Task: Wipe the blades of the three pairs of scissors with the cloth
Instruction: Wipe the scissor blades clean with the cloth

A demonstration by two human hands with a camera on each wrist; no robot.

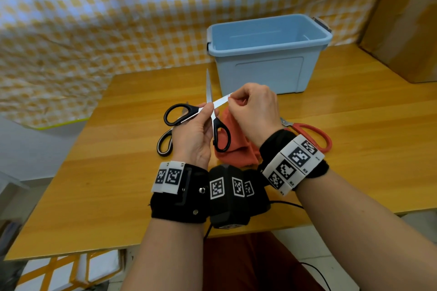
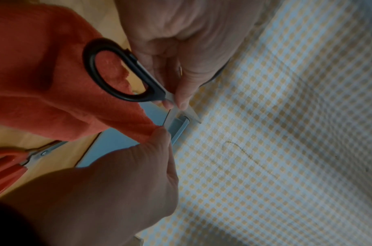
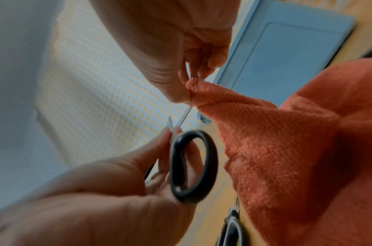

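Note:
My left hand (image 1: 208,112) grips the black-handled scissors (image 1: 179,113) near the pivot and holds them above the table with the blades spread wide. One blade points up; the other slants right into my right hand (image 1: 233,101). That hand pinches a fold of the orange cloth (image 1: 236,146) round this blade near its tip, as the right wrist view shows with the cloth (image 3: 286,149) under the pinching fingertips (image 3: 214,61). The rest of the cloth hangs down to the table. Red-handled scissors (image 1: 309,132) lie shut at the right. A third pair with black-and-white handles (image 1: 165,144) lies at the left, partly under my left hand.
An open light-blue plastic bin (image 1: 267,54) stands on the wooden table (image 1: 118,184) just behind my hands. A cardboard box (image 1: 406,19) sits at the far right. A yellow checked cloth (image 1: 118,7) covers the wall behind the table.

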